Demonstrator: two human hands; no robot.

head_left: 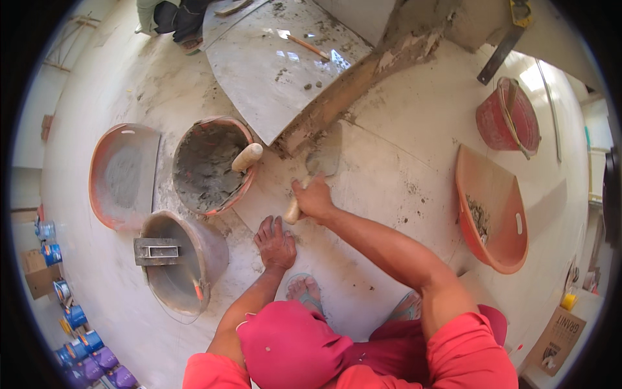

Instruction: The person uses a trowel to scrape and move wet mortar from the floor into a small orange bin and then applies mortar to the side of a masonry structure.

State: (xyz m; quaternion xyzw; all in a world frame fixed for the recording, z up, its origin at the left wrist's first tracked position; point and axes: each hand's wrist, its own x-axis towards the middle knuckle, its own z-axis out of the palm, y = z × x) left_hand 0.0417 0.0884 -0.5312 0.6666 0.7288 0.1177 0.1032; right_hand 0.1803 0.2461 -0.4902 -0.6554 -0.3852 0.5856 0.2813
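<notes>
My right hand (pixel 314 196) is closed round a trowel by its pale handle (pixel 293 211). The trowel's grey blade (pixel 326 154) lies low over the floor, just beside the near corner of a large tile (pixel 259 84). Fingers spread, my left hand (pixel 275 243) rests on the floor and holds nothing. Nearest to it on the left is a bucket of grey mortar (pixel 210 159), with a second tool's wooden handle (pixel 247 157) sticking out over its rim. A grey bucket (pixel 217 249) stands closer to me, with a float (pixel 157 251) across its rim.
Far left lies a red tub (pixel 123 175) with grey residue. On the right are another red tub (pixel 495 227) holding debris and a red bucket (pixel 508 120). A pencil-like stick (pixel 308 47) lies on the tile. Another person's leg (pixel 188 23) shows at the back left.
</notes>
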